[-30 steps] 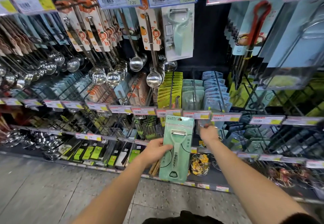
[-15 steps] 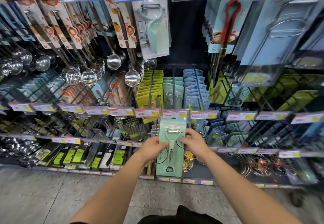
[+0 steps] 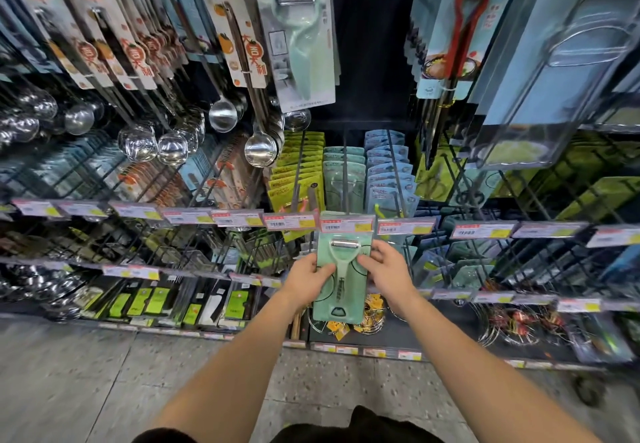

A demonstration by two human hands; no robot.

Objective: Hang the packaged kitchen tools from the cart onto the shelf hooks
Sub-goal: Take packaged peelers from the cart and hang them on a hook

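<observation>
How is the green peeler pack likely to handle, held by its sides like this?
Probably light: the peeler pack is a thin card with a slim peeler, and the left hand and right hand hold it at its edges. Likely fairly stiff: it looks flat, not sagging, below the grip. Its glossy front may be slippery.

Both forearms [image 3: 225,366] are bare down to the left hand [image 3: 310,278] and right hand [image 3: 384,269]. A black sleeve [image 3: 162,436] edges the left elbow, near left; black clothing [image 3: 360,425] shows near centre.
</observation>
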